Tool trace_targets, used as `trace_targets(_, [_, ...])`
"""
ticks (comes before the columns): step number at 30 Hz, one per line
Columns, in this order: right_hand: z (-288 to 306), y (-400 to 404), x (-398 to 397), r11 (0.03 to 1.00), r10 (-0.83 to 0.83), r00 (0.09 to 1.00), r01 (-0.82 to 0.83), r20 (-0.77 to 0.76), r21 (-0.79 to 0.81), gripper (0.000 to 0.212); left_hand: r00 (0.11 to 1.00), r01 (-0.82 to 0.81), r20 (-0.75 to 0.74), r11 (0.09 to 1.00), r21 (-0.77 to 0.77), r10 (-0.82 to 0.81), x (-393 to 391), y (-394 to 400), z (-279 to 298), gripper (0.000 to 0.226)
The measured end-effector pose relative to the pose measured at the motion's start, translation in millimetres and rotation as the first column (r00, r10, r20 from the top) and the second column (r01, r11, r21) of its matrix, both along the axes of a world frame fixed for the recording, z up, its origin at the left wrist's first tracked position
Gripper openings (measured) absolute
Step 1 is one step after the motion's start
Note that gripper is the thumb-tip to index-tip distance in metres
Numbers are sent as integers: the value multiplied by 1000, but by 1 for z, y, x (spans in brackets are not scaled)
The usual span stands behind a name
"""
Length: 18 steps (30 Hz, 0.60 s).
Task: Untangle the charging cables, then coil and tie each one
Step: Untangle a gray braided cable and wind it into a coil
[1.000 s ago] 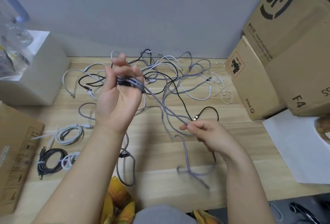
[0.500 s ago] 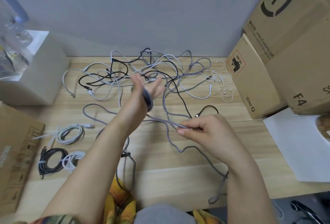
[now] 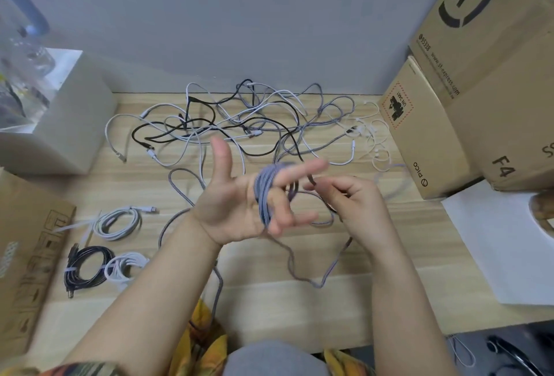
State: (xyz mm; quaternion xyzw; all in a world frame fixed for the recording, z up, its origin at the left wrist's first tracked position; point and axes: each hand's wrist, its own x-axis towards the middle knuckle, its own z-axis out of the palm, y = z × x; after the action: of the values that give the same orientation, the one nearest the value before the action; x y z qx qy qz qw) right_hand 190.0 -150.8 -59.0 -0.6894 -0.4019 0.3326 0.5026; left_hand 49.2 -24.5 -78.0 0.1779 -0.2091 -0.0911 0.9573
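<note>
The left hand [image 3: 239, 205] is raised palm-up over the middle of the bench [image 3: 374, 294], thumb standing up and fingers [image 3: 299, 172] spread and mostly straight, because it is serving as a spool: several turns of the grey braided cable [image 3: 265, 193] are wrapped around those fingers, and keeping them apart sets the size of the coil and stops the turns from slipping off. The right hand [image 3: 350, 202] sits just beside it with fingers curled, and appears to pinch the loose run of the same cable near the coil, though motion blur hides the exact contact; from there it can feed and guide the next turn. The slack of this cable drops from the hands and trails in a loop across the bench toward the person, so there is more to wind before tying. Behind the hands, near the wall, the tangle of cables [image 3: 239, 124] in white, black and grey lies unsorted. On the left of the bench, 3 coiled cables [image 3: 99, 249] lie close together, apparently tied, set apart from the tangle so finished work stays separate. Both forearms reach forward from the bottom edge, the wrists near each other.
</note>
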Motion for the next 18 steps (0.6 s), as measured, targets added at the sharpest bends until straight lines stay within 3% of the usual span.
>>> trace_targets(3, [-3, 0, -3, 992, 63, 996, -56, 65, -110, 15, 986, -160, -10, 915, -370, 168, 9, -2, 1, 116])
trace_targets(5, [-7, 0, -6, 972, 108, 990, -85, 93, -218, 14, 936, -346, -85, 848, -400, 342, 12, 0, 2, 106])
trace_targets(7, [-11, -2, -9, 936, 174, 974, -117, 148, -331, 11, 855, -519, -215, 789, -328, 473, 14, 3, 8, 100])
trace_targets(8, [-12, -3, -11, 914, 221, 960, -142, 172, -380, 8, 787, -612, -287, 749, -253, 546, 16, 4, 9, 99])
trace_targets(10, [-12, -5, -16, 877, 297, 935, -186, 195, -442, 4, 558, -768, -451, 639, 35, 696, 19, 2, 10, 95])
trace_targets(12, [-10, -5, -20, 858, 338, 910, -192, 241, -477, 2, 379, -691, -442, 566, 449, 813, 25, -1, 6, 93])
trace_targets(13, [-9, -3, -21, 854, 346, 894, -174, 285, -491, 3, 356, -536, -368, 510, 673, 859, 27, -3, 3, 96])
trace_targets(14, [-8, -2, -22, 850, 351, 874, -148, 335, -506, 4, 390, -333, -261, 400, 854, 883, 28, -5, 0, 101])
trace_targets(15, [-6, 0, -23, 846, 357, 849, -116, 390, -521, 6, 478, -139, -150, 244, 960, 865, 26, -8, -3, 102])
trace_targets(16, [-5, 1, -23, 839, 362, 820, -80, 444, -538, 8, 584, -32, -47, 81, 996, 810, 24, -11, -6, 100])
trace_targets(18, [-2, 2, -24, 840, 348, 772, -6, 531, -542, 13, 737, 85, 21, -123, 989, 676, 21, -18, -8, 92])
